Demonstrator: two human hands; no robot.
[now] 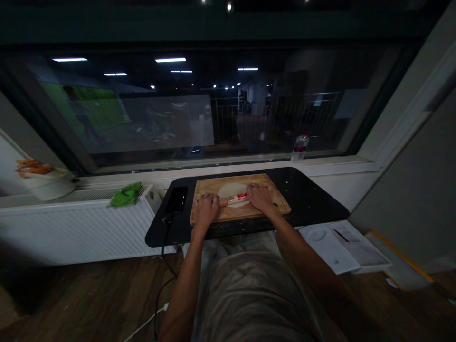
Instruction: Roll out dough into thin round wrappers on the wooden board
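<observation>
A wooden cutting board (272,187) lies on a small black table (313,199). On the board is a flat round of pale dough (232,189). A rolling pin with a red and white label (236,199) lies across the dough's near edge. My left hand (205,209) presses on the pin's left end and my right hand (261,197) presses on its right end. Both hands rest palm-down with fingers curled over the pin.
A black phone (176,198) with a cable lies on the table's left part. A water bottle (299,147) stands on the window sill. A green cloth (125,194) sits on the white radiator, a white bowl (48,183) at far left. Papers (342,247) lie on the floor at right.
</observation>
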